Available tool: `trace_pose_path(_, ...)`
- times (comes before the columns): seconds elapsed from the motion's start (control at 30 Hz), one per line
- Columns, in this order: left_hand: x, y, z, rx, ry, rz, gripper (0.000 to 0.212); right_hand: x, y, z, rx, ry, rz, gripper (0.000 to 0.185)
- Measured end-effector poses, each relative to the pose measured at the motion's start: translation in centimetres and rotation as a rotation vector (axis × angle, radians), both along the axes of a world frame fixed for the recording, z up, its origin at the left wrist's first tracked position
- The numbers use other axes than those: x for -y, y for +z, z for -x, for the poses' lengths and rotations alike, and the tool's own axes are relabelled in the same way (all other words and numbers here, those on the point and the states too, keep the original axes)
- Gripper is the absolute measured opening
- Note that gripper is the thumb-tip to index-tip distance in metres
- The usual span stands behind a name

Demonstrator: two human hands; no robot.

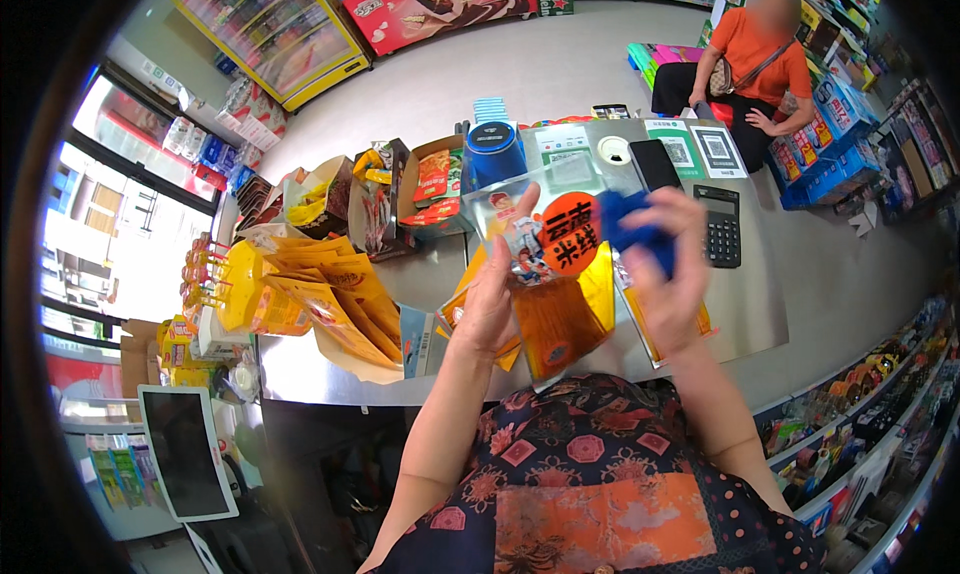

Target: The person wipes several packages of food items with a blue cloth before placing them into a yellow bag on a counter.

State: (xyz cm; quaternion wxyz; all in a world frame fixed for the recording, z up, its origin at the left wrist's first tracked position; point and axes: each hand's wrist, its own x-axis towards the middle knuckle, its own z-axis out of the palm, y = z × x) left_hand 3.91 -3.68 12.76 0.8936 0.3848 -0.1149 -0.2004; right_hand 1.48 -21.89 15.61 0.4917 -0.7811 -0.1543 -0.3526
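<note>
My left hand (484, 304) grips the left edge of a clear plastic food packet (559, 322), with the thumb on its front. A round orange label (571, 232) with dark writing and some cartoon figures are printed on the upper part; something amber-brown shows through below. At the packet's right edge, my right hand (675, 266) holds a bunched blue cloth (637, 217), blurred, which overlaps the label's edge. Beneath my hands lie more orange-and-clear packets (637, 315), partly hidden on the steel counter (742, 296).
Along the counter stand snack boxes (375, 199), upright orange pouches (337, 289) and a blue canister (495, 154). A phone (654, 165) and a calculator (718, 225) lie right. A seated person (757, 71) faces the counter. A screen (184, 454) stands lower left.
</note>
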Motion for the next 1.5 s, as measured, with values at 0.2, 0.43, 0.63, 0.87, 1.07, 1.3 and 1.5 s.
trace_pose_path(0.2, 1.4, -1.2, 0.5, -0.053, -0.073, 0.150, 0.065, -4.4, -1.9, -0.3, 0.383, 0.106, 0.521, 0.035)
trace_pose_path(0.43, -0.7, -0.1, 1.1, -0.051, -0.032, 0.045, 0.065, 0.1, -2.8, -3.8, -0.144, -0.116, 0.375, 0.025)
trace_pose_path(0.63, -4.2, 2.1, -0.7, -0.016, 0.048, -0.027, 0.056, 7.8, -4.8, -2.8, -0.306, -0.111, 0.030, 0.024)
trace_pose_path(0.87, -7.5, -5.6, -6.2, -0.065, 0.018, -0.775, 0.037, 12.7, -6.7, 0.6, -0.751, 0.057, -0.643, 0.016)
trace_pose_path(1.07, -4.9, -10.4, -7.1, 0.483, 0.522, -1.508, 0.055, 13.9, -16.9, 1.2, -0.797, -0.330, 0.032, 0.064)
trace_pose_path(1.3, 0.8, -9.6, -1.0, 0.621, 0.233, -1.013, 0.034, 13.8, -16.7, 0.5, -1.064, -0.133, -0.346, 0.047)
trace_pose_path(1.5, 3.8, -9.4, 1.9, 0.393, -0.276, -1.042, 0.037, 13.2, -16.3, 0.8, -0.958, -0.165, -0.213, 0.040)
